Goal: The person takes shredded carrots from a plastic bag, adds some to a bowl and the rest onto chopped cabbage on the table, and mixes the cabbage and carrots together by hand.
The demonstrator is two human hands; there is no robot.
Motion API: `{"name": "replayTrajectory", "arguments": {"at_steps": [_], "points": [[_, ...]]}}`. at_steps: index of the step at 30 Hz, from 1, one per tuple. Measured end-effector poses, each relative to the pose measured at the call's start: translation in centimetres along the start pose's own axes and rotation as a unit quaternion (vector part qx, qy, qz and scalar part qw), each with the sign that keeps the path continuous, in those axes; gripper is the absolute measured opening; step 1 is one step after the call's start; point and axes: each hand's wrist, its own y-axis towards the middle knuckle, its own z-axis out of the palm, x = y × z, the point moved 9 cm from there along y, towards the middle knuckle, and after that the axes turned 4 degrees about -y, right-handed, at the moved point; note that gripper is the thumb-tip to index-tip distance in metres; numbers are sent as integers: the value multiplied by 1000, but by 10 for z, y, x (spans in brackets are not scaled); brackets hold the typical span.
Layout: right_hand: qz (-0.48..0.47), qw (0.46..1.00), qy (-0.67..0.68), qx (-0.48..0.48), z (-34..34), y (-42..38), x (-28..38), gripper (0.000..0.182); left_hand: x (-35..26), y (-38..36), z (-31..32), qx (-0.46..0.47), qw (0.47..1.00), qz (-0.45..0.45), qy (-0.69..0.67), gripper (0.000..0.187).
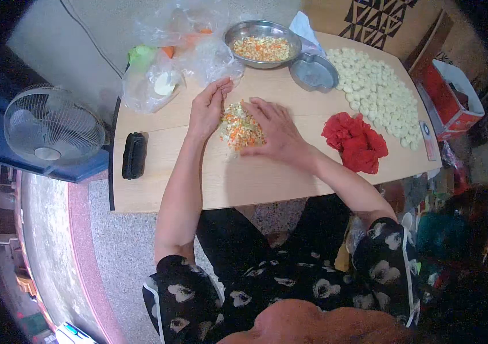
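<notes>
A heap of finely diced vegetables, orange and pale whitish-green, lies on the wooden table between my two hands. My left hand stands on edge along the heap's left side, fingers stretched out. Over the right side of the heap, my right hand rests with its fingers spread and touches the bits. Behind them a round metal bowl contains more of the same diced mix. Beside that bowl is a smaller grey metal dish with a wavy rim.
Several small pale lumps cover the right of the table. A crumpled red cloth lies nearer me. Clear plastic bags with vegetable pieces sit back left. A long black object lies left, near a fan.
</notes>
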Motion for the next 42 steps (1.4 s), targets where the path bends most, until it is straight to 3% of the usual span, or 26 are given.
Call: {"name": "replayTrajectory", "arguments": {"at_steps": [4,7,10,12,16,19,25,28,34,37,40,42], "points": [[-25,999,7,22,14,12,-4,60,6,3,-4,-2,998,-14,-55,33],[45,994,84,47,23,18,-24,42,6,5,-4,-4,997,-20,-78,33],[-12,992,126,-25,9,33,-28,33,6,6,-6,-8,996,-28,-84,33],[47,984,168,-33,6,40,-35,26,8,6,-6,-11,994,-30,-106,34],[106,971,208,53,10,58,-36,22,11,7,-7,-11,993,-31,-113,34],[58,973,198,104,10,66,-15,28,19,11,-10,-13,991,-36,-131,35],[-31,991,38,125,29,64,13,48,20,12,-12,-17,990,-40,-136,36],[-26,991,-34,130,40,57,18,48,16,9,-12,-26,987,-59,-147,36],[-9,982,123,144,43,58,-6,27,15,8,-10,-21,989,-46,-137,37],[68,975,137,159,19,62,-13,22,17,9,-10,-17,988,-38,-147,37],[122,958,182,186,-8,62,-10,25,14,8,-9,-9,986,-33,-160,38],[108,956,195,189,-17,60,-11,29,12,6,-8,0,988,-38,-147,41]]}}
